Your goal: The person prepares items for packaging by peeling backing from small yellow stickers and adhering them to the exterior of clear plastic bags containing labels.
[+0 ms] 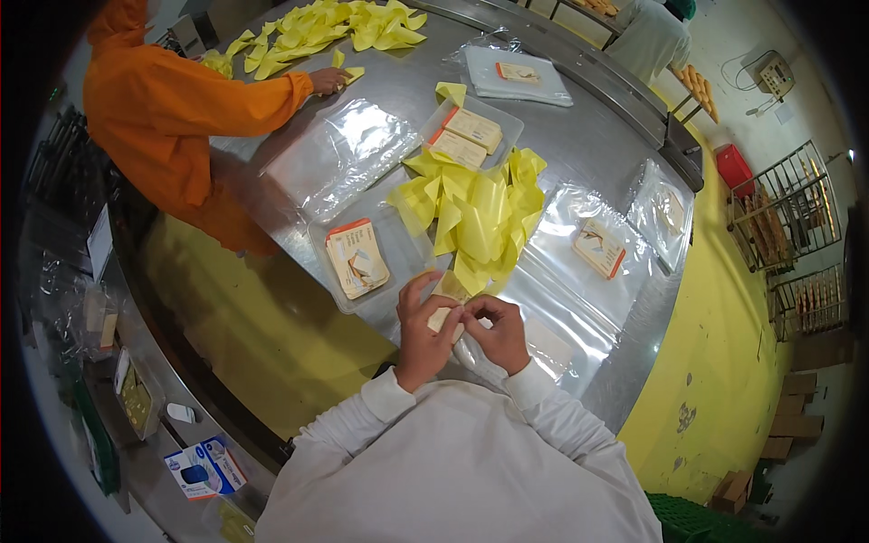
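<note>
Both my hands meet at the near edge of the steel table. My left hand grips a small cream label, thumb on its face and fingers behind. The thumb and fingertips of my right hand pinch at the label's edge; the exact contact is partly hidden. Just beyond lies a heap of crumpled yellow paper sheets. To the left, a transparent tray holds a stack of cream labels with an orange border. Under and right of my hands are transparent plastic bags, one with a label on it.
A co-worker in orange reaches over the table's far left, by another yellow paper pile. A second tray holds label stacks. Flat bags lie farther back. Bread racks stand right; a side counter runs left.
</note>
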`<state>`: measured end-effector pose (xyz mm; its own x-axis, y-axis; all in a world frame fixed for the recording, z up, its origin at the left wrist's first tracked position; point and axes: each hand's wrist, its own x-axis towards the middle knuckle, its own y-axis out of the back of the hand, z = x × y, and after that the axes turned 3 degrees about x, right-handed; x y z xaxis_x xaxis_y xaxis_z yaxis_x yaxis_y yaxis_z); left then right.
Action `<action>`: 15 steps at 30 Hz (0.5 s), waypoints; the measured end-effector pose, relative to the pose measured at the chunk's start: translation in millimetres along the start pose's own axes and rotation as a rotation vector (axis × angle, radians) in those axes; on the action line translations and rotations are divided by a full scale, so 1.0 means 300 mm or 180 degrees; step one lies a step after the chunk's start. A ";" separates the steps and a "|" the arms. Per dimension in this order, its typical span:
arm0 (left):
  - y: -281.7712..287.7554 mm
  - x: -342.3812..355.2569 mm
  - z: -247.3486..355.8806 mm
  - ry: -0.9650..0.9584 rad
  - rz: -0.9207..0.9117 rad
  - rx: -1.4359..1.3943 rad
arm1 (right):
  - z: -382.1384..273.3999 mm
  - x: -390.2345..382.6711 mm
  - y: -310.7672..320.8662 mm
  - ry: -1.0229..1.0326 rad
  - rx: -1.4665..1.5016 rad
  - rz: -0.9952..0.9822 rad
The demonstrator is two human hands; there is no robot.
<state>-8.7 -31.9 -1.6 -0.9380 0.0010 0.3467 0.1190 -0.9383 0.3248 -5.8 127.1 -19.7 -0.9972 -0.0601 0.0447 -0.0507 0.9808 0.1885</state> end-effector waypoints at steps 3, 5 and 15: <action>0.057 0.012 -0.042 0.0351 0.0436 -0.0682 | 0.073 0.072 0.009 0.0059 -0.0088 0.0278; 0.129 0.030 -0.074 0.0654 0.0943 -0.0944 | 0.073 0.163 0.040 -0.0391 0.0606 0.1109; 0.232 0.040 0.025 -0.0322 0.1013 -0.0291 | 0.163 0.229 0.185 -0.0637 0.1042 0.1678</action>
<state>-9.1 -94.5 31.7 -0.8209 -0.2667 0.5050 0.3665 -0.9241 0.1078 -79.8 186.5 -54.1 -0.8824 0.4492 -0.1401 0.4654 0.8771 -0.1189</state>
